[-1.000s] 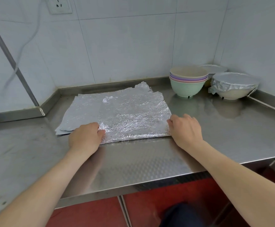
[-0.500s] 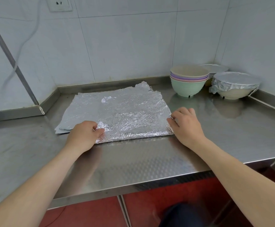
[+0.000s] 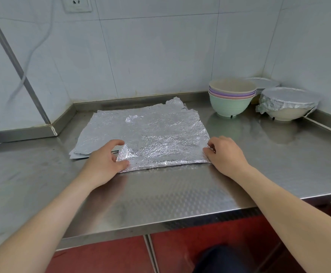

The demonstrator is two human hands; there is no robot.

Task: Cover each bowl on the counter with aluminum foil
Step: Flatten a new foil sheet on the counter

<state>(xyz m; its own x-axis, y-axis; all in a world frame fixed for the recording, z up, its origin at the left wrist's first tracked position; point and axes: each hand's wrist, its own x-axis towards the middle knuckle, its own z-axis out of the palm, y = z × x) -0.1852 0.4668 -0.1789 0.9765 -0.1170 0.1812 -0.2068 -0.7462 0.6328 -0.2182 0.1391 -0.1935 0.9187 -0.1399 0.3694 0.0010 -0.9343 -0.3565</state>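
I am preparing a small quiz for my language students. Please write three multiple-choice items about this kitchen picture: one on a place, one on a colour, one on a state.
1. Where is the stack of bowls relative to the foil-covered bowl?
A. To its left
B. To its right
C. On top of it

2. What colour is the bottom bowl of the stack?
A. Red
B. Black
C. Green

3. What does the left hand do with the top foil sheet?
A. Lies flat on it
B. Pinches its raised near corner
C. Does not touch it

Answers:
1 A: the stack stands left of the covered bowl.
2 C: the lowest bowl is pale green.
3 B: thumb and fingers hold the corner up off the counter.
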